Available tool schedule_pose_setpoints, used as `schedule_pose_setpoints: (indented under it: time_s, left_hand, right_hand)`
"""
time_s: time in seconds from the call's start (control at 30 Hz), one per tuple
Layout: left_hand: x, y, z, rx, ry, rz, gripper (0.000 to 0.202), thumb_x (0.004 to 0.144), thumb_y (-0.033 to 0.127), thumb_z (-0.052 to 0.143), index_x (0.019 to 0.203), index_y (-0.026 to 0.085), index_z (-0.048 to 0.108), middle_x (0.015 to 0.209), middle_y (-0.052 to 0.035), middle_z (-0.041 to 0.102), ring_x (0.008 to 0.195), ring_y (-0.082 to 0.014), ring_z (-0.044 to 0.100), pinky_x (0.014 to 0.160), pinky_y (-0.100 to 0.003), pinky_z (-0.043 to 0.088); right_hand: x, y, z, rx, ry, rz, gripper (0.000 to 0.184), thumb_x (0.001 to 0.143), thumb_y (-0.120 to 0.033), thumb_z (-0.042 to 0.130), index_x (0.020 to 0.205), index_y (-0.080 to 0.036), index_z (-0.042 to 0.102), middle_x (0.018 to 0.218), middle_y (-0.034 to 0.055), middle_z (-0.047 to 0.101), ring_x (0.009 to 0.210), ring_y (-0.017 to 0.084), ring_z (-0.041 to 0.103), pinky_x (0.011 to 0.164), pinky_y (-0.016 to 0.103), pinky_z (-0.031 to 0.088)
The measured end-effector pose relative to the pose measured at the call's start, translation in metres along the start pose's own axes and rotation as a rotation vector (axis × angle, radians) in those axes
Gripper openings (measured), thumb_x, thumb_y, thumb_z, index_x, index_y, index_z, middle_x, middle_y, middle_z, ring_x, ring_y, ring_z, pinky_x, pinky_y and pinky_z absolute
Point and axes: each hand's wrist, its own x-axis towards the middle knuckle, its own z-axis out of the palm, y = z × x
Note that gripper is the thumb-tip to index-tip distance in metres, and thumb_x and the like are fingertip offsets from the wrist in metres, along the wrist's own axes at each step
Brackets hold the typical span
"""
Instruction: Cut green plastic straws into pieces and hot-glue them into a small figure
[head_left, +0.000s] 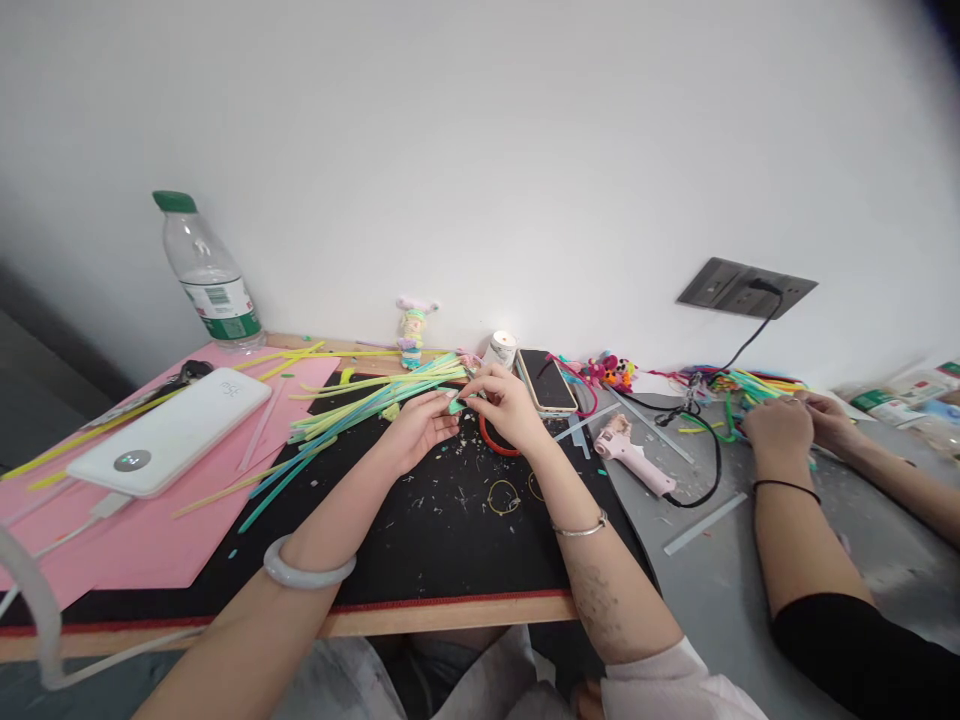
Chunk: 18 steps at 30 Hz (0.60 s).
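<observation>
My left hand (417,427) and my right hand (504,402) meet over the black mat (450,540), fingers pinched together on a small light-green piece (455,404). A bundle of green and yellow pipe cleaners (367,405) lies just left of my left hand. A red ring (491,443) sits under my right hand. Two thin wire rings (503,496) lie nearer me on the mat.
A white power bank (171,430) rests on pink paper (142,540) at left, with a water bottle (210,275) behind. A phone (545,380), a small doll (412,335) and a pink glue gun (634,457) lie at right. Another person's hands (795,425) work on the grey mat.
</observation>
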Motion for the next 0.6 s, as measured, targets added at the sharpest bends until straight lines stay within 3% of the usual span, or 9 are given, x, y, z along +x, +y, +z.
schedule_pose_setpoints:
  time_s: [0.6]
  left_hand:
    - [0.0003, -0.0005, -0.0008, 0.042, 0.002, 0.018, 0.01, 0.073, 0.019, 0.067, 0.079, 0.015, 0.061, 0.072, -0.0012, 0.062, 0.062, -0.009, 0.059, 0.064, -0.023, 0.05]
  right_hand:
    - [-0.0002, 0.001, 0.0026, -0.122, -0.049, -0.065, 0.013, 0.082, -0.015, 0.054, 0.084, -0.021, 0.065, 0.085, 0.0035, 0.053, 0.086, 0.018, 0.053, 0.08, 0.032, 0.041]
